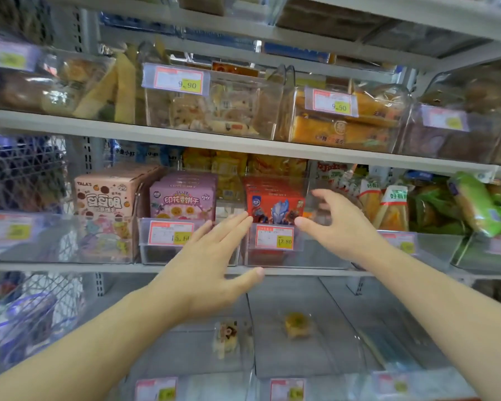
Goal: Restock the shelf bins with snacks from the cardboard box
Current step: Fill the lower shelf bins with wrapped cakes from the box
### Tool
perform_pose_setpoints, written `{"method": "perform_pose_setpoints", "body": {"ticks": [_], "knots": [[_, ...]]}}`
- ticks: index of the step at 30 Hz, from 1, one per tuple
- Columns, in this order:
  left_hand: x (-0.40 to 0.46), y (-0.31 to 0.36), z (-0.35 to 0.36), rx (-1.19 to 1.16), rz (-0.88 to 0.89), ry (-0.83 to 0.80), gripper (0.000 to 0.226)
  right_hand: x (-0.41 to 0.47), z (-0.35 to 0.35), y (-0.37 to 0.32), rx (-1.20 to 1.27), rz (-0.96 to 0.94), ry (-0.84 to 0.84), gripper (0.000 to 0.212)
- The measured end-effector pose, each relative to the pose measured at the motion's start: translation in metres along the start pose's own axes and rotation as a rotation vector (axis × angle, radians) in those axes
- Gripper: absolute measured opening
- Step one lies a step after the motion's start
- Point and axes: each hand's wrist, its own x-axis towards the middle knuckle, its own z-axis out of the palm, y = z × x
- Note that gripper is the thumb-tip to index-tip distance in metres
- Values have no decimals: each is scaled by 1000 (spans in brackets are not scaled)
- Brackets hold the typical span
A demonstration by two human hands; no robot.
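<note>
Grey metal shelving (185, 134) in tiers fills the view, a perforated upright (88, 157) at left, evenly lit

We reach both bare arms forward and up. Our left hand (211, 264) is flat, fingers straight, thumb out; our right hand (337, 219) is spread, fingers loosely bent, holding nothing.

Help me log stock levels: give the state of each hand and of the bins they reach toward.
left hand: open, holding nothing
right hand: open, holding nothing
red box bin: stocked, boxes upright
purple box bin: stocked, boxes upright
lower left bin: one snack inside
lower middle bin: one snack inside
</note>
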Motion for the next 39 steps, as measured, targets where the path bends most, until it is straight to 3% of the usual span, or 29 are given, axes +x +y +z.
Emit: {"method": "perform_pose_setpoints", "body": {"ticks": [4,6,10,14,18,22,26,33,39], "knots": [[-83,10,8,-174,-49,-46,78,-86,4,-3,169,-114,137,61],[-135,14,18,-219,-109,-84,79,-134,16,-7,227,-129,97,49],[-237,11,55,-306,-275,-216,76,-230,69,-14,319,-49,-95,42],[-316,-3,96,-339,-416,-317,80,-307,140,-7,390,153,-380,46],[-335,-14,110,-227,-500,-495,74,-334,185,1,134,163,-711,58],[-324,-28,123,-205,-540,-532,65,-340,212,4,29,97,-871,70],[-307,-36,142,-198,-521,-563,76,-336,244,7,-5,49,-868,73],[-285,-30,150,-203,-481,-563,74,-353,303,29,-101,105,-807,79],[-282,-32,148,-184,-469,-554,68,-349,297,34,-100,161,-779,54]]}}
